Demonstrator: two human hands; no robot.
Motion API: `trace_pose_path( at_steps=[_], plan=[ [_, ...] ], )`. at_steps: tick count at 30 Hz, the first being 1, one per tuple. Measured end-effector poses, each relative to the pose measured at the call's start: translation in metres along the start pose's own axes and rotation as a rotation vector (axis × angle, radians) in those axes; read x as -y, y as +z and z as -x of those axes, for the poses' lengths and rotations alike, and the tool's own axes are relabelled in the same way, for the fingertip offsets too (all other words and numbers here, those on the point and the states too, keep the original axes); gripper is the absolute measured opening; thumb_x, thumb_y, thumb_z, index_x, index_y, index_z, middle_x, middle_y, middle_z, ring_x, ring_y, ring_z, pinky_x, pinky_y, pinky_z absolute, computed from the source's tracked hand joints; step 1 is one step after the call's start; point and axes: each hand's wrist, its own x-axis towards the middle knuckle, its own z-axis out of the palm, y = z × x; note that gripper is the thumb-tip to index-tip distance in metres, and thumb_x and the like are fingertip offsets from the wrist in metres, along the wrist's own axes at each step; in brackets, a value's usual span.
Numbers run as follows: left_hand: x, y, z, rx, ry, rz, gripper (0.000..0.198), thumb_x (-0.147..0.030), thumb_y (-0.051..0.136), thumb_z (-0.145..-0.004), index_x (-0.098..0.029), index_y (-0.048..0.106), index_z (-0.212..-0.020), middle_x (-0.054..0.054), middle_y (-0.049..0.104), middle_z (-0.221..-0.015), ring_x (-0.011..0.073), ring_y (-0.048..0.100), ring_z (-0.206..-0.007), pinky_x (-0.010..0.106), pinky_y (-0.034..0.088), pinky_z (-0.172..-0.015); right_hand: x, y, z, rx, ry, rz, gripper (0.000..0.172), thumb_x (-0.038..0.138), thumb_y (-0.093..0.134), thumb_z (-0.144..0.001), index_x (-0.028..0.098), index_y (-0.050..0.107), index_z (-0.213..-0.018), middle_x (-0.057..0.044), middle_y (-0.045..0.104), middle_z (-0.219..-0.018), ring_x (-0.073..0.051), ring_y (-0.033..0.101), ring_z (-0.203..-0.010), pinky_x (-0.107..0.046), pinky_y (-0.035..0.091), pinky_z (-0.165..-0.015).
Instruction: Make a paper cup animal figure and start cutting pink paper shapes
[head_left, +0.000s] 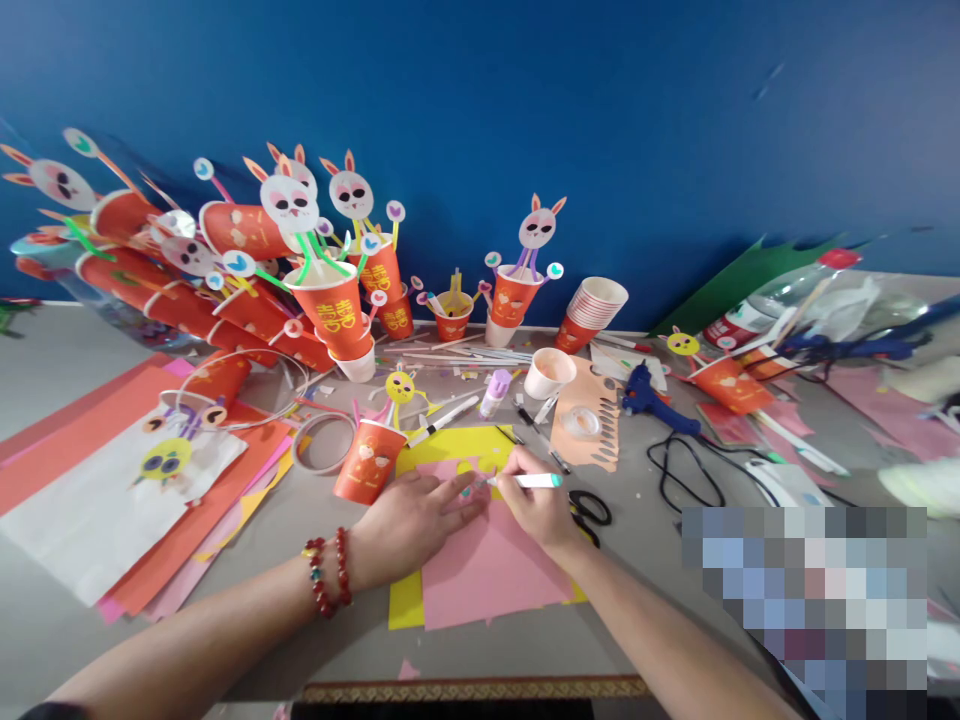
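My right hand [531,500] is closed around a white marker pen [538,481] with a teal end. Its tip meets a small pink cutout with teal marks [472,488] on a pink paper sheet [495,570]. Flat on that sheet lies my left hand [416,520], fingers stretched out beside the marks. A yellow paper sheet [406,605] lies underneath the pink one. Just past my left hand stands a red paper cup [366,462], tilted, with a yellow rabbit face [400,387] rising from it. Black-handled scissors [591,508] lie to the right of my right hand.
Red cups with white rabbit faces [287,204] crowd the back left. A tape roll [322,443], a glue stick [494,394], a white cup [551,374] and stacked cups [592,312] surround the papers. A blue glue gun [656,398] trails its cord at right; coloured sheets [97,490] lie left.
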Motion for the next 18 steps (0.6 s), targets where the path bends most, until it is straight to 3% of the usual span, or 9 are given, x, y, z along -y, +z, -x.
trace_pose_path(
  at_steps=[18],
  plan=[
    [0.0001,0.0006,-0.0005,-0.005,-0.001,0.012,0.047,-0.022,0.04,-0.098,-0.027,0.036,-0.145,0.01,0.043,-0.149,0.0218,0.065,-0.092,0.038,0.051,-0.077,-0.0023,-0.0004,0.0036,0.059,0.025,-0.025,0.022,0.016,0.051,-0.081,0.023,0.039,-0.064,0.006,0.045,-0.054,-0.013,0.043,-0.05,-0.024,0.033,-0.051]
  ],
)
